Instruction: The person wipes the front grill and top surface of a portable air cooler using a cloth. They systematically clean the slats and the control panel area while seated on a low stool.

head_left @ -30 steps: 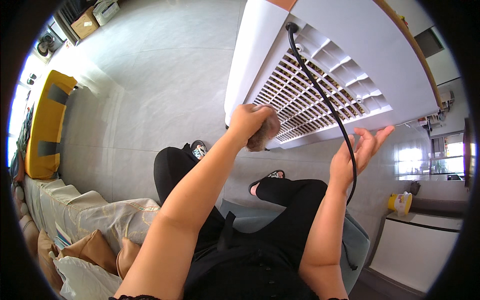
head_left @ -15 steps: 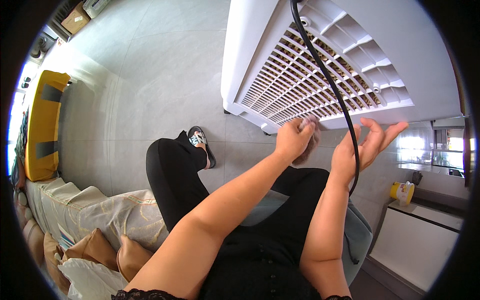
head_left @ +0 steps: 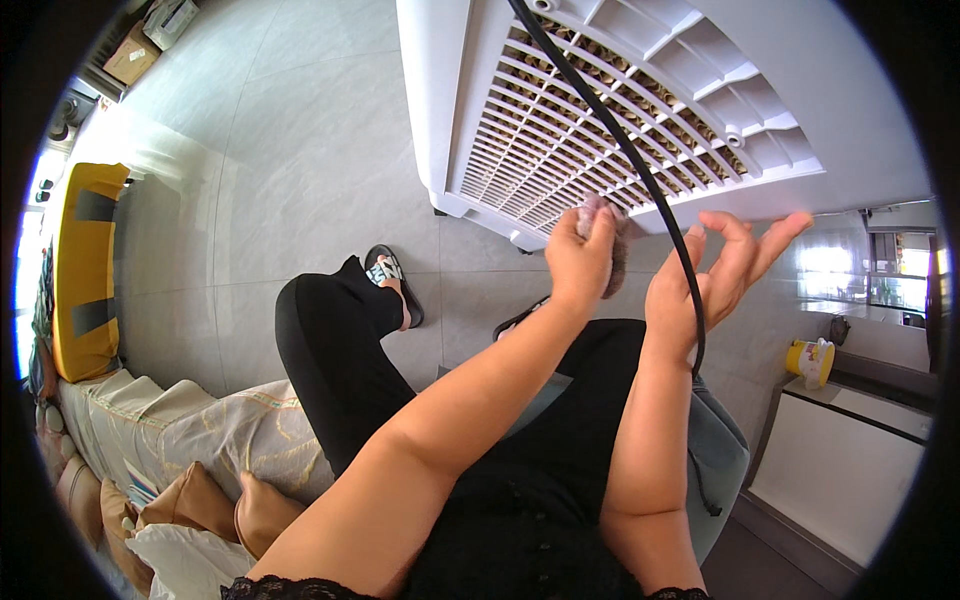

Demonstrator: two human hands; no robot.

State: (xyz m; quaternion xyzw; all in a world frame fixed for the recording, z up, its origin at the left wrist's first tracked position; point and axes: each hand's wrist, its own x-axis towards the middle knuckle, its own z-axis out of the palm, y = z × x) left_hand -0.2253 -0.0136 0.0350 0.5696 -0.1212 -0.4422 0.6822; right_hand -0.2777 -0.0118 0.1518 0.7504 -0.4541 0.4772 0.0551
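Note:
A large white appliance (head_left: 850,130), like an air cooler, stands in front of me with a slatted grille (head_left: 560,140) facing my way. Tan honeycomb material shows behind the slats. My left hand (head_left: 580,262) is closed around a bunched greyish-pink cloth (head_left: 617,262) at the grille's lower edge; whether the cloth touches the slats I cannot tell. My right hand (head_left: 705,285), fingers spread, is raised beside the lower right of the appliance and holds nothing. A black power cord (head_left: 640,165) hangs across the grille and passes over the right hand's palm side toward the wrist.
Grey tiles (head_left: 310,130) cover the floor. A yellow case-like object (head_left: 90,270) is at the left, beside a fabric-covered sofa (head_left: 220,425) with brown cushions (head_left: 195,500). On the right, a yellow-and-white bucket (head_left: 810,362) sits on a white cabinet (head_left: 830,475).
The view has shifted, so the appliance appears farther left and higher. My left hand still grips the cloth, now turned more upright. The right hand remains spread near the cord.

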